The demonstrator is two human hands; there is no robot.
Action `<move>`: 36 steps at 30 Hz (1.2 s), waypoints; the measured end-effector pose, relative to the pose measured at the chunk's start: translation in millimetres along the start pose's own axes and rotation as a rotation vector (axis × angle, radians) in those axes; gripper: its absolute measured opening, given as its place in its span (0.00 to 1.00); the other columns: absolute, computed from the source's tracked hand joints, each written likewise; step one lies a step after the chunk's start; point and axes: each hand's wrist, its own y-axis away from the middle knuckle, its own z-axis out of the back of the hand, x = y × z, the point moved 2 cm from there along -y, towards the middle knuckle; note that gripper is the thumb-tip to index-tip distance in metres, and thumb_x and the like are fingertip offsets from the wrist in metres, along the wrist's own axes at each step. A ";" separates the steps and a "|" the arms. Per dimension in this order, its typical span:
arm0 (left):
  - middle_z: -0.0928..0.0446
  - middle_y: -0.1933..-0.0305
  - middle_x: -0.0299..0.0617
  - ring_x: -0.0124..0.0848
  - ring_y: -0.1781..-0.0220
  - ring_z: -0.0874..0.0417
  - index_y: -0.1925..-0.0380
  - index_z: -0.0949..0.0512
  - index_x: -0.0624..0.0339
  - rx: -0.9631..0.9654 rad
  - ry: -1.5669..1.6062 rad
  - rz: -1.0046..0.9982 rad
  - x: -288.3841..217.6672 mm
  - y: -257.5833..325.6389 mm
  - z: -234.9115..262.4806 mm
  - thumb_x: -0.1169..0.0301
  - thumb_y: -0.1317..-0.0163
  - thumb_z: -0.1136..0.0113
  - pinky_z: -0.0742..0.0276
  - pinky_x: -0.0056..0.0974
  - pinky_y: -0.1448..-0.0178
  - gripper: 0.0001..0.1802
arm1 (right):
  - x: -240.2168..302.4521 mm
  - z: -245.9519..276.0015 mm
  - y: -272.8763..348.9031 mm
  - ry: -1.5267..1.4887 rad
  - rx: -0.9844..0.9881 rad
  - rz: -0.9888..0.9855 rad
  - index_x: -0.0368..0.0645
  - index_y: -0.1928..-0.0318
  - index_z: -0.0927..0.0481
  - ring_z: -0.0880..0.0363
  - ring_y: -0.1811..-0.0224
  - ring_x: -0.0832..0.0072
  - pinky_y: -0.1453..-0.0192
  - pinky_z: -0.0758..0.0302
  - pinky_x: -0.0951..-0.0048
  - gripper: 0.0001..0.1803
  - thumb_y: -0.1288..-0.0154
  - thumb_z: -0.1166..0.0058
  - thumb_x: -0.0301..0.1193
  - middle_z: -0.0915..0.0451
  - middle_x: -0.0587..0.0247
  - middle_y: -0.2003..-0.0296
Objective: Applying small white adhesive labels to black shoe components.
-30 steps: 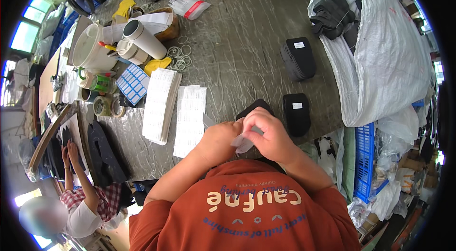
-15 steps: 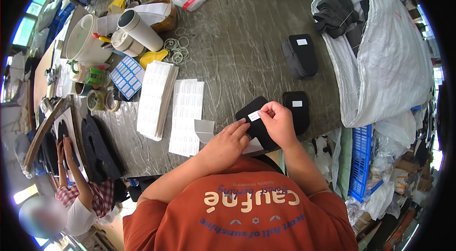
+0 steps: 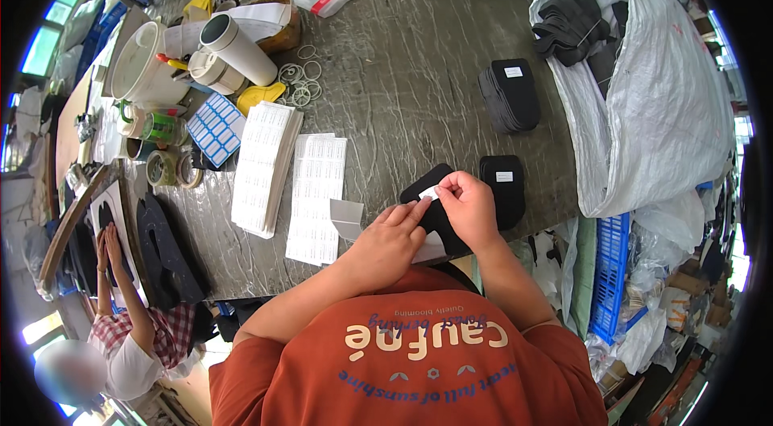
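A black pad (image 3: 427,179) lies at the near edge of the table, with a small white label (image 3: 429,193) on its upper part. My right hand (image 3: 467,204) pinches the label's right end between thumb and fingertips. Stretched fingers of my left hand (image 3: 390,242) rest against the pad and touch the label's left side. Partly under my left hand sits a piece of white paper (image 3: 431,246). Immediately right of my right hand is a labelled stack of black pads (image 3: 509,200); farther back stands another labelled stack (image 3: 513,100).
Label sheets (image 3: 316,200) and a thick paper pile (image 3: 262,172) lie to the left. Beyond them are a white tumbler (image 3: 250,59), rubber bands (image 3: 299,88) and tape rolls (image 3: 165,170). A white woven sack (image 3: 660,104) bulges at right. A co-worker's hands (image 3: 109,247) work at far left.
My left fingers have slid slightly right and farther onto the label, so less of it shows. My right hand keeps its pinch nearly in place. The co-worker's hands have shifted a little.
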 end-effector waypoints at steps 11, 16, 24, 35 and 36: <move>0.35 0.34 0.65 0.50 0.37 0.30 0.59 0.24 0.68 0.054 -0.217 -0.038 -0.2 -2.1 -13.2 0.72 0.43 0.50 0.39 0.49 0.30 0.14 | 5.0 -4.5 -2.6 0.107 -0.130 -0.047 0.41 0.59 0.27 0.18 0.75 0.61 0.69 0.24 0.63 0.17 0.48 0.34 0.25 0.18 0.59 0.77; 0.34 0.35 0.65 0.48 0.43 0.27 0.64 0.25 0.66 0.008 -0.251 -0.055 0.7 -5.8 -12.7 0.71 0.43 0.50 0.35 0.48 0.34 0.10 | 9.9 -5.5 -6.3 0.219 -0.139 0.012 0.41 0.59 0.25 0.19 0.70 0.58 0.66 0.24 0.61 0.17 0.49 0.33 0.26 0.20 0.59 0.75; 0.32 0.32 0.52 0.41 0.55 0.26 0.69 0.24 0.63 0.076 -0.167 0.027 7.1 -29.8 1.7 0.71 0.45 0.48 0.29 0.45 0.46 0.08 | 1.6 -2.0 -14.5 0.314 -0.302 0.426 0.39 0.69 0.29 0.23 0.62 0.50 0.62 0.27 0.55 0.09 0.42 0.39 0.24 0.24 0.55 0.71; 0.20 0.52 0.49 0.45 0.50 0.21 0.69 0.22 0.67 -0.020 0.246 0.209 11.0 -0.2 16.3 0.73 0.41 0.38 0.24 0.43 0.49 0.07 | -53.7 87.9 -33.0 0.316 -0.368 0.049 0.38 0.61 0.29 0.23 0.67 0.46 0.62 0.26 0.55 0.09 0.39 0.42 0.23 0.23 0.45 0.70; 0.17 0.60 0.48 0.41 0.59 0.17 0.68 0.22 0.67 0.032 0.329 0.360 13.3 -2.0 18.9 0.73 0.40 0.37 0.22 0.41 0.55 0.07 | -57.8 93.4 -31.9 0.355 -0.426 0.155 0.38 0.57 0.27 0.22 0.61 0.50 0.57 0.26 0.57 0.12 0.40 0.42 0.23 0.22 0.47 0.64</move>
